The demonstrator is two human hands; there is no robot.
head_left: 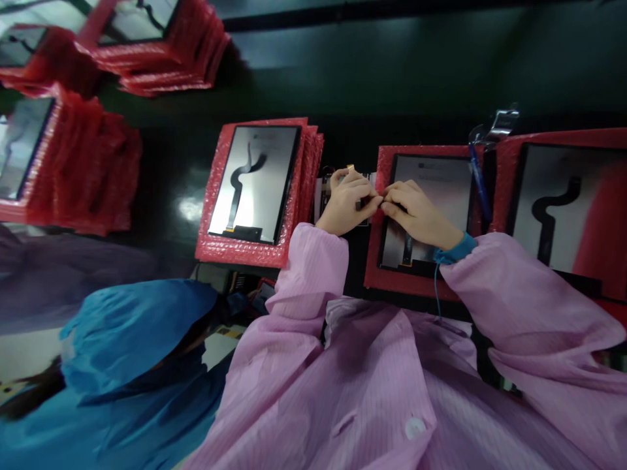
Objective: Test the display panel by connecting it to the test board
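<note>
My left hand (pixel 347 199) and my right hand (pixel 416 210) meet at the left edge of a display panel (pixel 435 189) that lies in a red bubble-wrap pouch (pixel 386 277). Both hands are closed in a pinch, fingertips touching, on something small I cannot make out. The right hand rests over the panel, and a blue wrist strap (pixel 453 250) circles its wrist. A black flex cable (pixel 407 250) shows under that hand. Beneath the left hand lies a small dark part (pixel 326 196) with a gold tab.
A stack of red pouches topped by another panel (pixel 255 186) lies to the left, one more panel (pixel 558 209) to the right. More red stacks (pixel 73 163) sit far left and at the back. A blue pen (pixel 480 186) stands between pouches. A person in blue (pixel 137 365) sits at my left.
</note>
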